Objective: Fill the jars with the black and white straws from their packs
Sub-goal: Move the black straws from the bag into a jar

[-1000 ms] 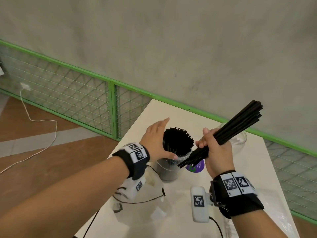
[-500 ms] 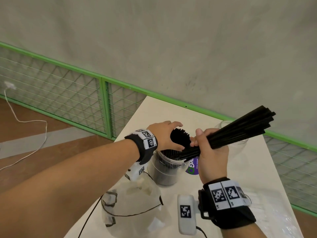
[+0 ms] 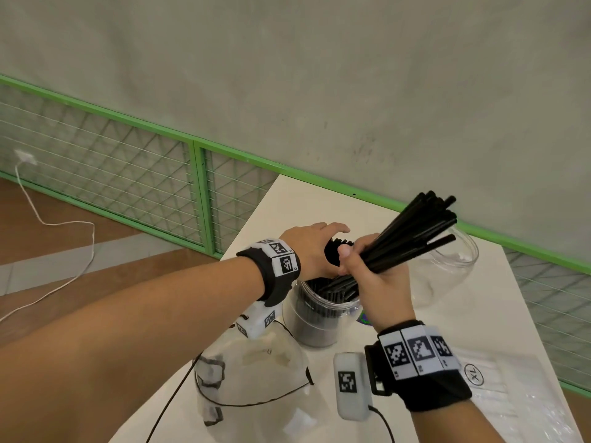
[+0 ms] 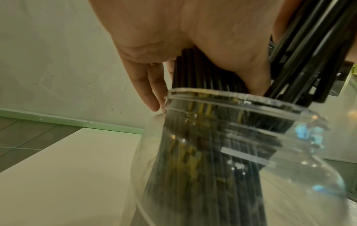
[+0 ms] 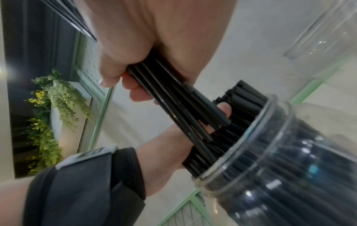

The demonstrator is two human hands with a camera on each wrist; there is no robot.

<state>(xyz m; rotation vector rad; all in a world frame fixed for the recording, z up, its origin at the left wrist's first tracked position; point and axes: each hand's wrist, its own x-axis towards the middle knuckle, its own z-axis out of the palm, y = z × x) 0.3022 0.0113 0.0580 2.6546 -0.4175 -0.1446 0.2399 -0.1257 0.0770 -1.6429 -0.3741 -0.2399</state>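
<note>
Head view, frame centre: we are gripping a black straw bundle in our right hand, angling it into the jar; our left hand, fingers curled over, is holding the standing straws aside.

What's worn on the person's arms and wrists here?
Both forearms are bare, no sleeves. The left wrist and right wrist each wear a black band ringed with white square tags printed with black pixel codes. A white camera box carrying the same kind of tag hangs under each band, and a thin black cable runs from the right one. No gloves or rings visible.
</note>
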